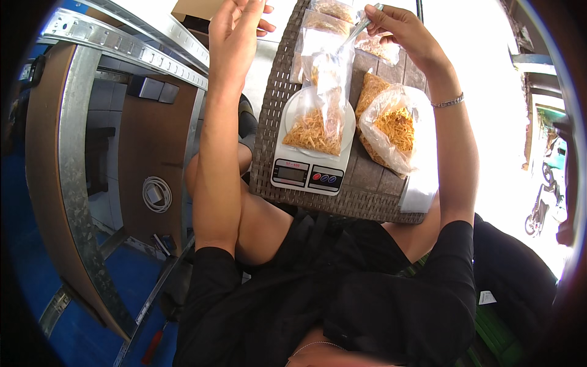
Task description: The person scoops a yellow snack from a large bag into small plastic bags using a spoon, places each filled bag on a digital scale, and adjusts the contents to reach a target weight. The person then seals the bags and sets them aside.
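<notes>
A clear plastic bag, partly filled with shredded orange-brown food, stands on the white kitchen scale. My right hand grips the handle of a metal spoon, which slants down to the bag's upper end. Glare hides the spoon's bowl, so whether it is inside the bag I cannot tell. My left hand is raised to the left of the table, fingers apart and holding nothing. Right of the scale, a larger plastic bag gapes wide, showing more of the shreds.
Filled plastic bags lie at the far end of the brown woven table. Flat clear bags rest on its near right corner. To the left rises a metal-framed shelf bearing a coiled white cable.
</notes>
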Tool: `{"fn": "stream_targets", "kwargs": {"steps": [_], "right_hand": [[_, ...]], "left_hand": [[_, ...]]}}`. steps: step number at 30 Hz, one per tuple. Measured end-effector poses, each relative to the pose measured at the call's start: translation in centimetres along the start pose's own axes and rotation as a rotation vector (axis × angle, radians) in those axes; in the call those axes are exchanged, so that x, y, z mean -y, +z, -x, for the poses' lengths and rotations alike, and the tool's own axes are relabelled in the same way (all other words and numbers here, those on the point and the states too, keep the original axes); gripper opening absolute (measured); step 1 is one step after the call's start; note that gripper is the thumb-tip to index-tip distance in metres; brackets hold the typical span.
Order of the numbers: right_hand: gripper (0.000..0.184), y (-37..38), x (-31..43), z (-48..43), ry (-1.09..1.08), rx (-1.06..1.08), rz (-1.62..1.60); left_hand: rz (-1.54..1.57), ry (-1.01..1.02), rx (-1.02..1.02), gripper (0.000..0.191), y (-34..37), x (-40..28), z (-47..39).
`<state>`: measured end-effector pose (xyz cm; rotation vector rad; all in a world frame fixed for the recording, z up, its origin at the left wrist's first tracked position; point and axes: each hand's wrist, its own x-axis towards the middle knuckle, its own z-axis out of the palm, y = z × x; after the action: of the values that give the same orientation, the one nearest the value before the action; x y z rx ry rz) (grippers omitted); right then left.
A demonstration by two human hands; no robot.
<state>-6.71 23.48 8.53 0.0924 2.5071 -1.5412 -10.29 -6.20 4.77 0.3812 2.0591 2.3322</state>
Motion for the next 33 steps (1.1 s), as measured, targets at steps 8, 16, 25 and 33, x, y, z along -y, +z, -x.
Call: {"fn": "stream_targets", "kwargs": {"steps": [8, 16, 25, 33], "right_hand": [[0.042, -0.3, -0.8, -0.3, -0.093, 0.043, 0.022], [0.043, -0.2, -1.3, -0.5, -0.098, 0.011, 0.052], [0.039, 0.2, 1.0, 0.2, -0.048, -0.010, 0.036], [0.039, 0.2, 0.8, 0.2, -0.047, -0.010, 0.021]], "left_hand": [[-0.007, 0.012, 0.012, 0.034, -0.2, 0.4, -0.1], [-0.013, 0.015, 0.010, 0.034, -0.2, 0.2, -0.1], [0.022, -0.015, -0.014, 0.028, 0.5, -0.6, 0.3], [0.046, 0.005, -0.007, 0.027, 0.5, -0.4, 0.2]]}}
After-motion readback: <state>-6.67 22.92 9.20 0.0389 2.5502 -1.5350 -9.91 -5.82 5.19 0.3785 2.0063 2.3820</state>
